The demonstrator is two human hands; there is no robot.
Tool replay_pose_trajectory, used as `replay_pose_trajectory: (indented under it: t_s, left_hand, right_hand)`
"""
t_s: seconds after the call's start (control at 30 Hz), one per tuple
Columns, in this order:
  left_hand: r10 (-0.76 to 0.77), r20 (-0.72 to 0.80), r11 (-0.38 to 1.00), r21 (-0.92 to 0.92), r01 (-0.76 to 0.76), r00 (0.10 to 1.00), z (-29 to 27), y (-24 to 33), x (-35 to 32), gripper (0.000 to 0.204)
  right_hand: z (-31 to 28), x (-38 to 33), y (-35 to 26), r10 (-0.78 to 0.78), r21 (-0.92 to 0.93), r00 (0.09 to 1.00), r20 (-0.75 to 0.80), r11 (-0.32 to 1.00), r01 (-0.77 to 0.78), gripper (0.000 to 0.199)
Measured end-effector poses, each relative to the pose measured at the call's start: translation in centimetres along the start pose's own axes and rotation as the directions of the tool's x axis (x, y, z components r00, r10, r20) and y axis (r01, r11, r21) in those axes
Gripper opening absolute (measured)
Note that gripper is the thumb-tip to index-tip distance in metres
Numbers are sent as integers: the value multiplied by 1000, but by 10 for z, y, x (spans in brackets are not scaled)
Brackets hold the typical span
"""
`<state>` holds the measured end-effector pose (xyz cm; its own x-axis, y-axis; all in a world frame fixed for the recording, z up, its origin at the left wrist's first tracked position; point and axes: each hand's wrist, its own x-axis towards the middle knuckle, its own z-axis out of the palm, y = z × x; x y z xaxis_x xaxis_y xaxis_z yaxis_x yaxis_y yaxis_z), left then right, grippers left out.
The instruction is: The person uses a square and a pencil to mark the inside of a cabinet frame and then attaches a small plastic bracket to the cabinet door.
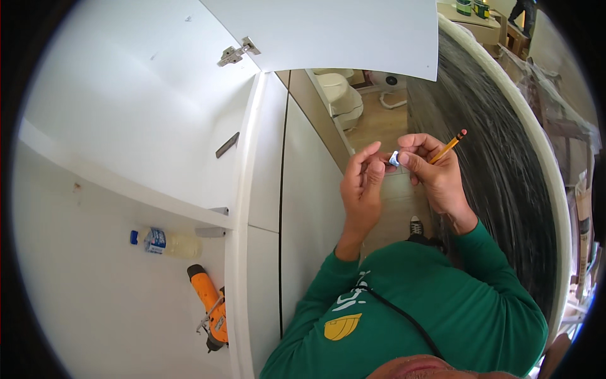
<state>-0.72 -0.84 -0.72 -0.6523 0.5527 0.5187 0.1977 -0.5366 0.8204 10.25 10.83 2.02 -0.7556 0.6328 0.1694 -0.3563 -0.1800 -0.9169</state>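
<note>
In front of my chest, both hands meet over a small blue-and-white piece (394, 158), too small to name. My left hand (362, 189) is closed, its fingertips pinching at the piece's left side. From the other side the thumb and fingers of my right hand (444, 180) touch it. A yellow pencil (447, 148) is tucked in my right hand, its eraser end pointing up and right.
At left, a white cabinet (238, 284) holds a plastic bottle (165, 242), an orange power tool (211, 306) and a dark flat bar (227, 145). Its hinged door (341, 35) stands open above my hands. A dark streaked panel (499, 189) lies at right.
</note>
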Motion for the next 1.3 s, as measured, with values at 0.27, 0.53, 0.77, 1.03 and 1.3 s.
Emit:
replay_pose_trajectory:
  t_s: [0.27,0.53,0.77,1.03,1.3]
  left_hand:
    - [-300,197,938,-117,326,933,4,-18,28,22]
    - [-339,139,883,-293,366,930,37,-31,62,24]
    - [-357,214,828,-377,414,909,56,-45,85,21]
    - [-367,308,726,-495,477,878,72,-70,94,20]
    - [-185,219,928,-281,244,958,83,-63,105,24]
  right_hand:
    - [-12,11,9,-80,-80,991,-108,994,72,28]
    - [-32,30,3,-187,-274,964,-191,953,130,24]
    - [-34,48,-15,-301,-289,936,-183,926,241,20]
    - [-38,61,-27,-379,-274,898,-225,909,315,12]
    - [-35,68,-47,-389,-470,891,-234,848,247,18]
